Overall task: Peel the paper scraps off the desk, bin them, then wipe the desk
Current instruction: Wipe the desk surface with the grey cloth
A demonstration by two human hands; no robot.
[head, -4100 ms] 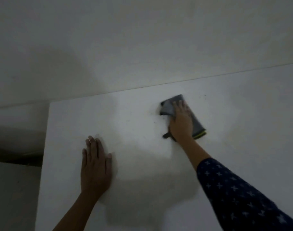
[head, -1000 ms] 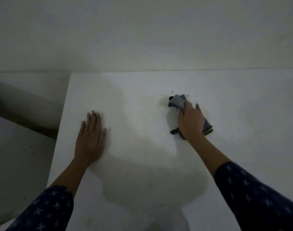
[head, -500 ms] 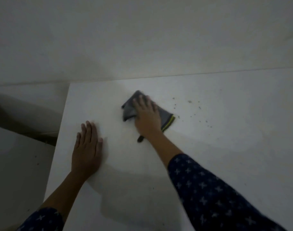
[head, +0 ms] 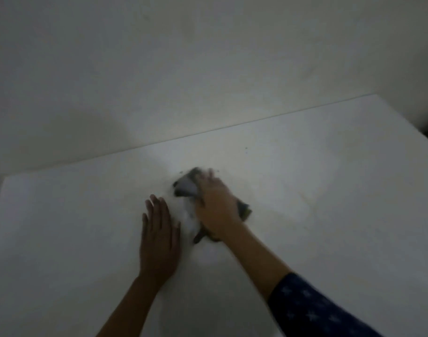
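Dimly lit | white desk [head: 317, 203] against wall [head: 208, 57] | left fingers [head: 157, 205] flat | right fingers [head: 209, 181] press grey cloth [head: 187, 187]

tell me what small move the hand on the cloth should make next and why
Probably push the cloth a little farther from the body and to the right, over the dark specks on the desk. The right hand presses the cloth flat just short of them, and the left hand lies flat, bracing.
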